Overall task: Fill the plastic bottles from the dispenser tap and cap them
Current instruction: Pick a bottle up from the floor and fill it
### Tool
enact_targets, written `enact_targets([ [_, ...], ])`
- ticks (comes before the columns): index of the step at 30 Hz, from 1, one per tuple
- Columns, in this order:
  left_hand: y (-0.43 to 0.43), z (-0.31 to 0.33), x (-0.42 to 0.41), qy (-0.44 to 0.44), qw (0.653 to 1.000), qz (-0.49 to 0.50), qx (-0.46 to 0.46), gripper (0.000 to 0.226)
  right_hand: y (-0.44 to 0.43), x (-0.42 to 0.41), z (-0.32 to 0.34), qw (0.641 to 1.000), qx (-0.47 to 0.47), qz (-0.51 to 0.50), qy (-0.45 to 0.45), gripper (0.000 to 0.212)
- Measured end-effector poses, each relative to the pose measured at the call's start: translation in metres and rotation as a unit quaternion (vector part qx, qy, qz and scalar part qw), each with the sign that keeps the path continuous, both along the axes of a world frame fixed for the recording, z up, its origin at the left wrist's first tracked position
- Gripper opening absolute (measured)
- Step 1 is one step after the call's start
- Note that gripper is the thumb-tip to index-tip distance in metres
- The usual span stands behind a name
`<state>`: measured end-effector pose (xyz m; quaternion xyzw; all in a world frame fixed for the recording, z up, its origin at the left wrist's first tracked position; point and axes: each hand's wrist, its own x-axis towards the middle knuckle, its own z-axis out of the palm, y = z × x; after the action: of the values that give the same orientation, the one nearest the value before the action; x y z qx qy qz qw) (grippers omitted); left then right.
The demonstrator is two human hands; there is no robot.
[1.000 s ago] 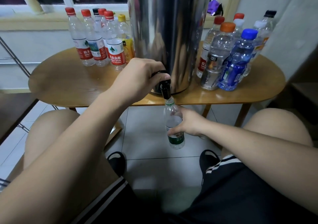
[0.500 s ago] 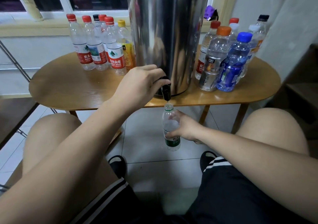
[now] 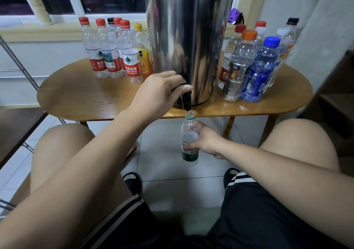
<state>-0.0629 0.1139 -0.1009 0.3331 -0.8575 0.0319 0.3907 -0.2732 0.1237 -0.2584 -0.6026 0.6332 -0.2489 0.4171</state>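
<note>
Bottle (image 3: 189, 139): dropped slightly, mouth now just below tap (image 3: 186, 101) w/ small gap; was up at spout 1 s ago.
Water: level rose a bit.

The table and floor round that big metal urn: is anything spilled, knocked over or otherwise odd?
Nothing stands out. The bottles on the table all stand upright and capped, the floor tiles show no puddle, and the open bottle in the right hand sits straight under the tap that the left hand grips.
</note>
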Motion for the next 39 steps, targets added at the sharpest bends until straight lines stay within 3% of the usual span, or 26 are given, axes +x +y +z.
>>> enact_targets([
  [19,0.001,-0.005,-0.003,0.019,1.0,0.005,-0.001,0.037,-0.003,0.004,-0.002,1.0,0.002,0.004,-0.004,0.087],
  [25,0.001,-0.008,-0.007,0.066,0.998,0.011,0.02,0.048,-0.003,0.005,-0.002,1.0,0.001,0.008,-0.001,0.093],
  [33,0.0,-0.011,-0.008,0.11,0.993,0.001,0.043,0.043,-0.003,0.006,-0.004,1.0,0.0,0.001,-0.006,0.098],
  [39,-0.001,-0.012,-0.008,0.121,0.991,0.002,0.062,0.044,-0.002,0.004,-0.003,1.0,0.002,0.003,-0.004,0.084],
])
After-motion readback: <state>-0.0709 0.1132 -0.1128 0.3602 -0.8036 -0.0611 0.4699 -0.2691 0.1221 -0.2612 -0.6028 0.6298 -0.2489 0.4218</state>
